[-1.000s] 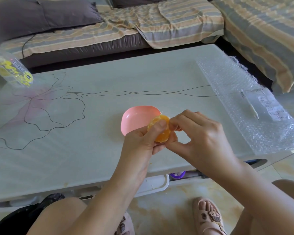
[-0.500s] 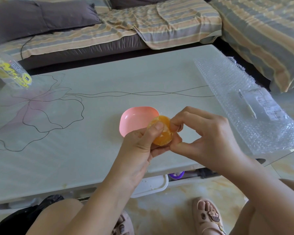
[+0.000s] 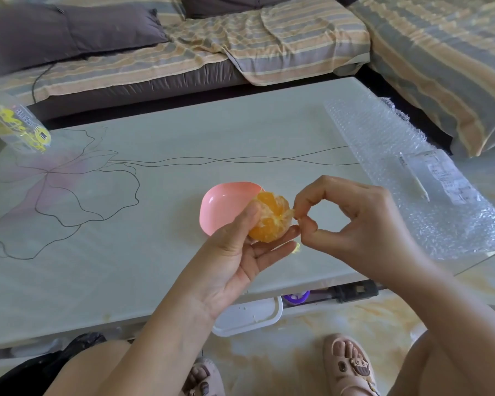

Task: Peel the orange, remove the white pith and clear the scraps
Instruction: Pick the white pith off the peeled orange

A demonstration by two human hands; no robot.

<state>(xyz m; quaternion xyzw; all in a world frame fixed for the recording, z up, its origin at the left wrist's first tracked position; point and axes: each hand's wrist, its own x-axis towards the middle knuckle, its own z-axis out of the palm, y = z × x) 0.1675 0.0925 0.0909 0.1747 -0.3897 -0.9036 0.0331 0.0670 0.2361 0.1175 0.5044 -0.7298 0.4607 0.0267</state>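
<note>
Head view: the orange (image 3: 269, 217) is held above the near part of the table (image 3: 169, 132), just right of centre. The left hand (image 3: 235, 250) grips it, thumb over its 9 o'clock side and fingers cupped beneath. The right hand (image 3: 355, 224) is at the fruit's 3 o'clock edge. Its thumb and forefinger are pinched together on what looks like a pale pith strand (image 3: 294, 214), too small to be sure of, and its other fingers are loosely curled.

The peel appears to be entirely off, with bare segments showing on every visible face, so I judge the work to be well into pith removal. Only faint white threads show near the fruit's centre; the far side is hidden. Clearing the scraps seems to be what is left: a small yellowish fleck (image 3: 297, 248) lies by the left fingertips, and no peel pile is in sight.

A pink dish (image 3: 220, 204) sits at the orange's 10 o'clock, partly behind it, and its visible inside holds nothing. Bubble wrap (image 3: 397, 155) covers the table's edge at 2 o'clock and a plastic bottle (image 3: 15, 127) stands far off at 10 o'clock, so there is open surface to the left. The near table edge runs just below the wrists.
</note>
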